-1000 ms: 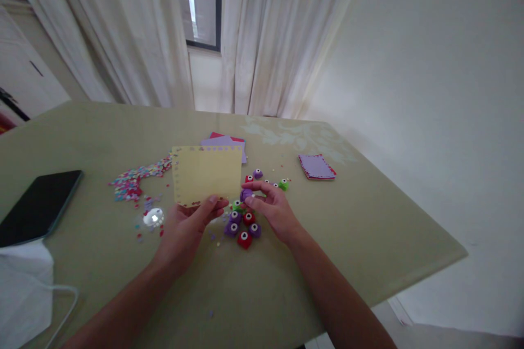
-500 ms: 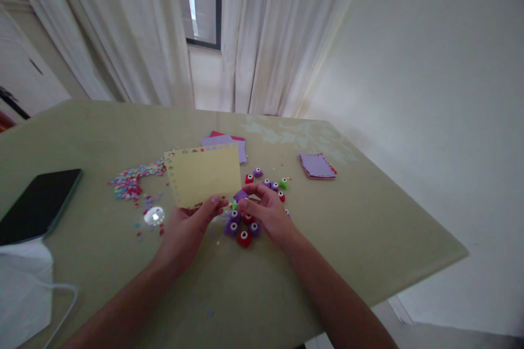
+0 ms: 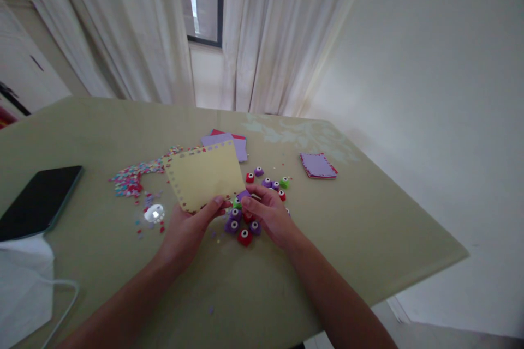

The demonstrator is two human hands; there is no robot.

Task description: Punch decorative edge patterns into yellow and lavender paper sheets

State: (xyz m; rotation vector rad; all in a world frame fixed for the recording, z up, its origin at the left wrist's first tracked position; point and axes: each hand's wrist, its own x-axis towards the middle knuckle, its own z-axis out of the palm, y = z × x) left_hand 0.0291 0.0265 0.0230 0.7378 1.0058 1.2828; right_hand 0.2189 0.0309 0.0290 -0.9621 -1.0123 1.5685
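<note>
My left hand (image 3: 192,232) is closed on the near edge of a yellow paper sheet (image 3: 204,172), thumb on top. Small punched shapes line the sheet's left, far and near edges; its right edge looks plain. In the fingers of my right hand (image 3: 268,212) is a small purple paper punch (image 3: 243,194), at the sheet's near right corner. Whether the paper sits in its slot I cannot tell. Just below the hands lie several red, purple and green punches, among them a red punch (image 3: 244,237) and a purple punch (image 3: 254,227).
More punches, one a green punch (image 3: 284,181), lie beyond my right hand. Colourful confetti (image 3: 133,177) spreads at left, near a shiny white round object (image 3: 154,213). A phone (image 3: 39,202) and a white face mask (image 3: 27,289) lie far left. Purple sheets (image 3: 227,144) and a card stack (image 3: 318,165) lie farther back.
The yellow sheet has tilted, its near right corner now meeting the purple punch. Both hands have stayed almost in place, with the gap between sheet and punch closed.
</note>
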